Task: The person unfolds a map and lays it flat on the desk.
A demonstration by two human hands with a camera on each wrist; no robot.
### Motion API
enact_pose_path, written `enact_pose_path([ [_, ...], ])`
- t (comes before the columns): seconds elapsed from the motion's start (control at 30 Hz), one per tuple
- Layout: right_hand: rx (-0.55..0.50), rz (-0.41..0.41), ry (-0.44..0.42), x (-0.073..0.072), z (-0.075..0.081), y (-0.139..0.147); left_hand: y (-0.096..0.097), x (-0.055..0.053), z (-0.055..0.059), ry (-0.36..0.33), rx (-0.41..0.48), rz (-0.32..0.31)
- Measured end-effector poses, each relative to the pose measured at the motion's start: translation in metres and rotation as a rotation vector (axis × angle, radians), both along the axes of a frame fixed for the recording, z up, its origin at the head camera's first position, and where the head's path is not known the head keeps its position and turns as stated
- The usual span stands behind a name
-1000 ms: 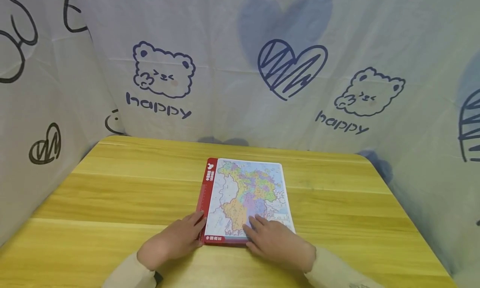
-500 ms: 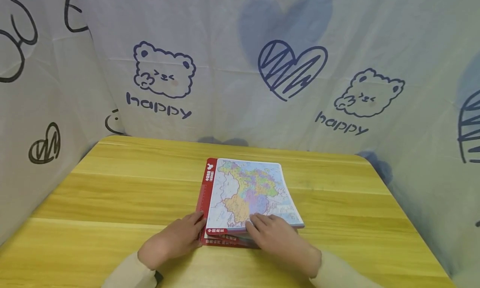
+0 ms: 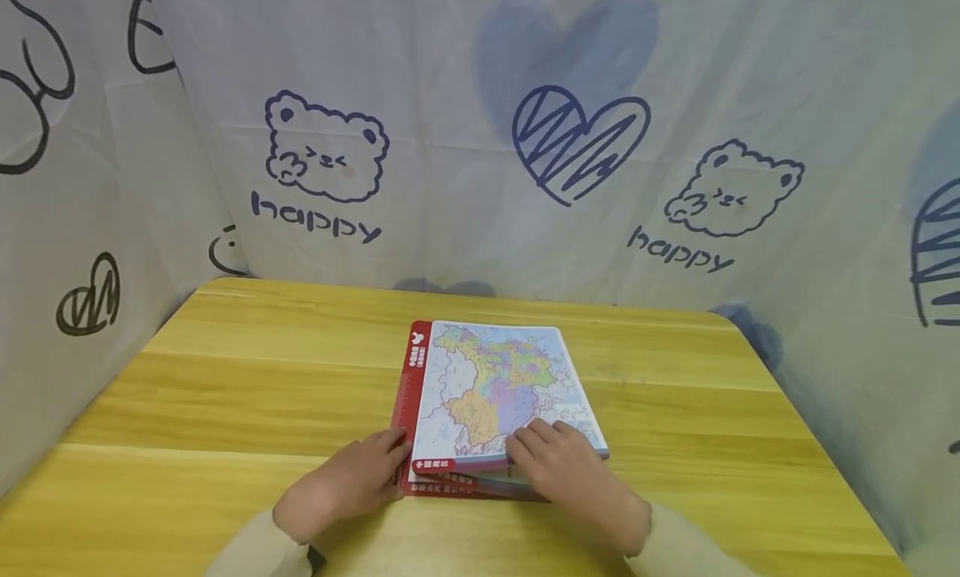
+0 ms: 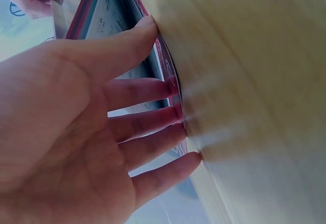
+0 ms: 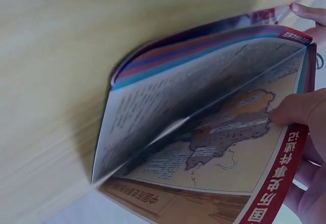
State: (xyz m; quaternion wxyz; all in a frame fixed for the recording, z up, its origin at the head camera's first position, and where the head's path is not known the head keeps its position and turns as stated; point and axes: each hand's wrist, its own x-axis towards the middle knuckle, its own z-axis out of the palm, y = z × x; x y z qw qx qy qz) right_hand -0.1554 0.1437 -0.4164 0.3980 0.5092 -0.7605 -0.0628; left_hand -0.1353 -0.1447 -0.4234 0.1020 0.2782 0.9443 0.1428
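A stack of map sheets (image 3: 487,377) with a red left border lies on the table, a coloured map on top. My left hand (image 3: 345,485) rests on its left edge; in the left wrist view the fingers of the left hand (image 4: 71,112) are spread and straight along the bottom sheet's edge. At the near right my right hand (image 3: 573,477) pinches the upper map sheets and holds them raised. In the right wrist view the thumb (image 5: 293,109) presses their printed underside, a brown-and-orange map, with fingers behind. A gap shows above the lower sheets (image 5: 168,61).
The yellow wood-grain table (image 3: 225,377) extends on both sides of the stack. A white cloth (image 3: 450,143) printed with bears and hearts hangs behind the table and along its sides.
The upper map sheets have been lifted at the near edge, opening a gap over the lower ones. My right hand has shifted slightly right and gripped them. The left hand has stayed put.
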Motion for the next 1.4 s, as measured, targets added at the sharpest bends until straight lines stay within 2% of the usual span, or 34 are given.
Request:
enact_pose_path([
  [0.13, -0.068, 0.011, 0.018, -0.003, 0.002, 0.002, -0.001, 0.0, -0.002, 0.013, 0.001, -0.008],
  [0.33, -0.094, 0.002, 0.029, -0.003, 0.009, 0.008, -0.002, -0.001, -0.003, 0.031, -0.003, -0.013],
  [0.6, -0.139, -0.017, 0.018, -0.007, 0.016, 0.015, -0.002, -0.001, -0.004, 0.018, 0.004, -0.005],
  [0.83, -0.19, -0.032, 0.047, -0.013, 0.029, 0.025, -0.002, -0.001, -0.005, 0.034, 0.002, -0.013],
  [1.4, -0.265, -0.077, 0.044, -0.017, 0.062, 0.056, -0.002, -0.002, -0.002, 0.004, -0.001, 0.0],
])
